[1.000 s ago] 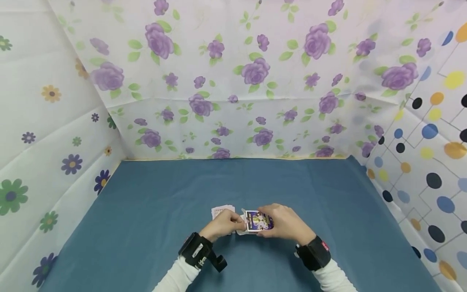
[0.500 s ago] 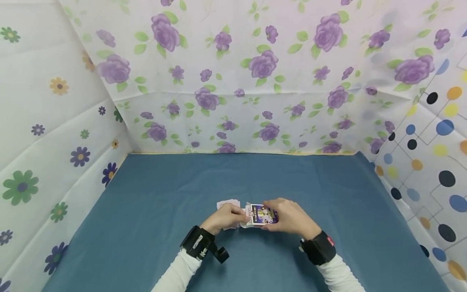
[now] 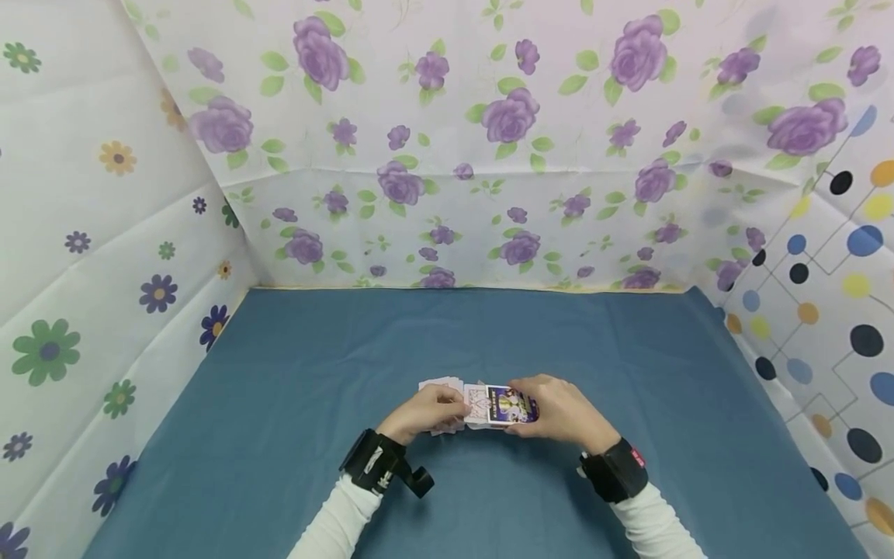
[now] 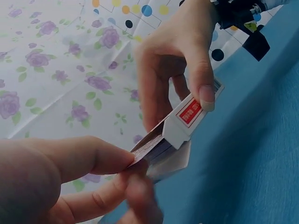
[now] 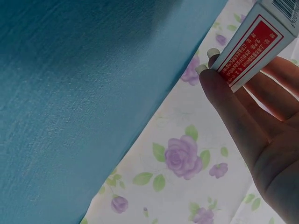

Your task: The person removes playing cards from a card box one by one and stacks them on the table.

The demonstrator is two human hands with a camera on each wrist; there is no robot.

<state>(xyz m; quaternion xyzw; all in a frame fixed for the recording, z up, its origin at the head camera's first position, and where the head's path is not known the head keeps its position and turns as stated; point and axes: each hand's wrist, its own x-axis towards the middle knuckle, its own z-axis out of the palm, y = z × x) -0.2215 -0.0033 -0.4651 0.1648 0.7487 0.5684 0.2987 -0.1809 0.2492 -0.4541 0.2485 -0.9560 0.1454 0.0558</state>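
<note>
From where I stand, the box (image 3: 512, 405) is between the 2 hands, its long axis running left to right across the person's front; the open end faces the left hand (image 3: 422, 411), the other end sits in the right hand (image 3: 562, 411). The cards (image 3: 477, 405) stick partway out of that open end, in line with the box; the left hand is the nearer to them, in fact touching, with thumb and finger pinching their outer edge. The right hand grips the box, its thumb on the narrow side with the red label (image 4: 190, 113), its fingers round the far side; so the hands are apart, joined only through box and cards.

To my eye the thing to watch is that shared line: a straight pull or push along it would suit the cards, while a twist could catch them on the box's mouth; that is my judgement. A pale flap (image 4: 173, 163) hangs folded out below the mouth; the box looks held above the blue cloth (image 3: 447, 334), though I can't tell if any corner touches. A loose pile (image 3: 440, 383) lies on the cloth, just beyond the left hand and partly hidden by it.
</note>
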